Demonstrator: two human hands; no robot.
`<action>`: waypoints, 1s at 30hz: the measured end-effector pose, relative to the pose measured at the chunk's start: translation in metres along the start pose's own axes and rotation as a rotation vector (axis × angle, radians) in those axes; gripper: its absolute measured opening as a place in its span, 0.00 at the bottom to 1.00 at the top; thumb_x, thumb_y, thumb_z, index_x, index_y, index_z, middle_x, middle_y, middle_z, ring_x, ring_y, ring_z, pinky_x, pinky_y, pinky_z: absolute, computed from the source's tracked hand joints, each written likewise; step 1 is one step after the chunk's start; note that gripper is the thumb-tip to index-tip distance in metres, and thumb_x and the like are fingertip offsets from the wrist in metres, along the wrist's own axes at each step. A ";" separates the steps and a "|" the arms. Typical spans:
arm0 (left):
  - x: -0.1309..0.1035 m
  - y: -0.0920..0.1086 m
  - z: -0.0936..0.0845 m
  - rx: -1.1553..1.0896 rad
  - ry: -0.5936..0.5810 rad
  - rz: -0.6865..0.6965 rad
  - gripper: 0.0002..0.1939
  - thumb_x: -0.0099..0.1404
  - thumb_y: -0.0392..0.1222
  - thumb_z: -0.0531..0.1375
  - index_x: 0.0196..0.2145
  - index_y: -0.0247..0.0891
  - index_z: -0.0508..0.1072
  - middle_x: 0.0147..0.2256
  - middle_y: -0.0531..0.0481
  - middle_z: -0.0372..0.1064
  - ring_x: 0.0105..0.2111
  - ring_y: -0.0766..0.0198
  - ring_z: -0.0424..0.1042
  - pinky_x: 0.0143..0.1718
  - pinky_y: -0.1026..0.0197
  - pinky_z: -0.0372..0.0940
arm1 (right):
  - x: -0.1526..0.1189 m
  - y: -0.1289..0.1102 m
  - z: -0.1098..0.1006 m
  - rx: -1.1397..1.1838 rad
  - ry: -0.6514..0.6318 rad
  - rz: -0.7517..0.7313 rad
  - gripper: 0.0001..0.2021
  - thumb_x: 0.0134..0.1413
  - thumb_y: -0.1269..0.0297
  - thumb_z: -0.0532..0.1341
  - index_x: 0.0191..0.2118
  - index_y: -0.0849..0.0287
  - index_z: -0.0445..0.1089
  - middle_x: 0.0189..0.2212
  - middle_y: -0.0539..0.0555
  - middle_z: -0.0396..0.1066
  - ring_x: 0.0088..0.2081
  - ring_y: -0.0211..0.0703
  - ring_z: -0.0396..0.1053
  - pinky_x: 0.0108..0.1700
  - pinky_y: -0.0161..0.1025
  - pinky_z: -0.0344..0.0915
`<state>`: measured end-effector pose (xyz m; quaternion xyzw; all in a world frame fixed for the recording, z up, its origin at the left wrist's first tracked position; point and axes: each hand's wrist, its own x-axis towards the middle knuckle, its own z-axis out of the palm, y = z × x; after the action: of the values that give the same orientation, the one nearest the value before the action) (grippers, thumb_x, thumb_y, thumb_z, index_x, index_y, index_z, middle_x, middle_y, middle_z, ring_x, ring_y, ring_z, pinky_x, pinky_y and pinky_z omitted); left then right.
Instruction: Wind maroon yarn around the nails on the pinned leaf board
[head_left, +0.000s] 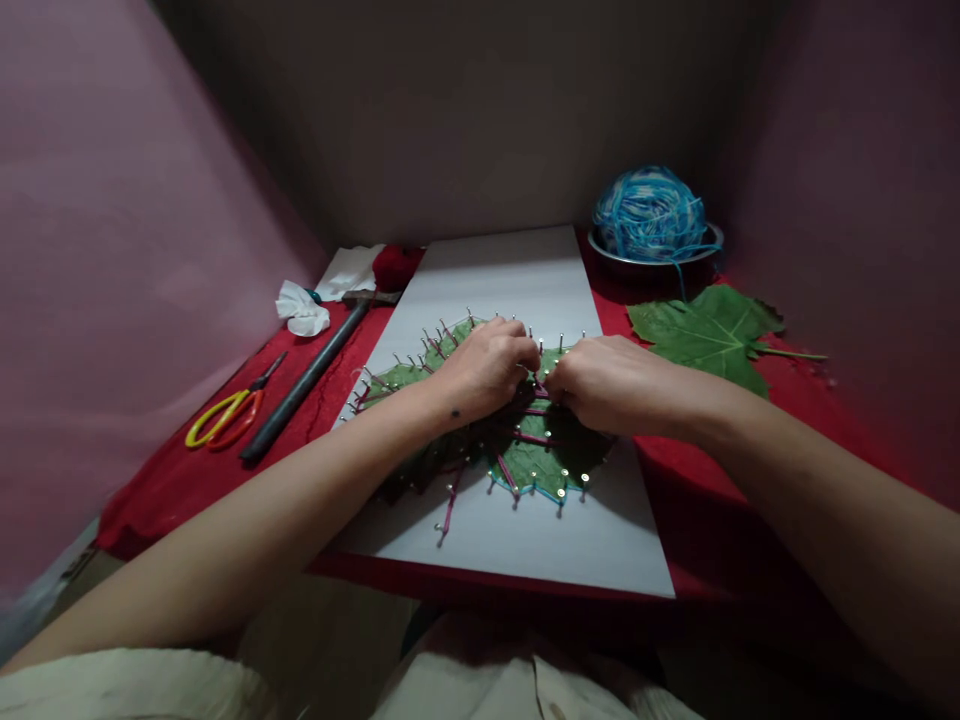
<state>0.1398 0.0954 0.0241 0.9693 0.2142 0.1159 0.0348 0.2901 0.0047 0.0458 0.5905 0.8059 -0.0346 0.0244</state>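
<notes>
One pair of scissors (250, 392), with one yellow and one orange handle, lies near the left edge of the red-covered surface (169, 485), blades toward the far edge. Just right of it, a hammer (309, 380) lies with its dark handle slanting toward the far edge. A crumpled white piece (304, 312), paper or cloth, lies toward the far left corner. Beyond it lie a flat white sheet (349, 272) and a red ball (395, 267), the latter just behind the hammer head.

A white board (517, 268) runs along the middle of the surface, from the near edge toward the far edge. On its middle lies a green leaf (551, 462), ringed by upright nails (562, 495). Magenta thread (532, 439) crosses the leaf; blue thread (547, 493) follows part of its near outline.

The left hand (491, 362) is over the leaf, fingers curled and tips drawn together. The right hand (604, 382) is just beside it, fingers folded inward. What either hand pinches cannot be told.

Toward the far right corner, a metal bowl (637, 262) holds a ball of blue yarn (649, 212). Nearer the right edge, a loose leaf (709, 335) lies flat, stem pointing right.
</notes>
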 end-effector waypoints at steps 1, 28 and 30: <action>-0.002 0.001 -0.002 -0.019 0.020 -0.008 0.10 0.58 0.28 0.55 0.32 0.38 0.74 0.34 0.47 0.67 0.38 0.60 0.63 0.41 0.58 0.59 | 0.000 0.000 0.000 -0.006 0.003 -0.005 0.12 0.44 0.75 0.54 0.27 0.58 0.74 0.23 0.55 0.70 0.20 0.35 0.56 0.23 0.37 0.43; -0.033 0.009 -0.017 -0.176 0.121 -0.235 0.13 0.60 0.29 0.56 0.42 0.38 0.75 0.36 0.47 0.70 0.39 0.61 0.66 0.43 0.57 0.63 | -0.008 0.007 -0.001 0.223 0.004 0.020 0.12 0.47 0.72 0.55 0.29 0.55 0.76 0.26 0.52 0.73 0.27 0.38 0.65 0.31 0.36 0.55; -0.033 0.006 -0.017 -0.175 0.125 -0.248 0.13 0.60 0.29 0.56 0.41 0.38 0.75 0.36 0.47 0.71 0.38 0.62 0.67 0.42 0.57 0.64 | -0.008 0.008 0.000 0.223 -0.004 0.019 0.13 0.47 0.72 0.54 0.30 0.55 0.76 0.25 0.52 0.73 0.27 0.38 0.66 0.31 0.36 0.55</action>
<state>0.1093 0.0764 0.0347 0.9195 0.3233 0.1889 0.1196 0.3000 -0.0007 0.0458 0.5971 0.7914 -0.1248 -0.0396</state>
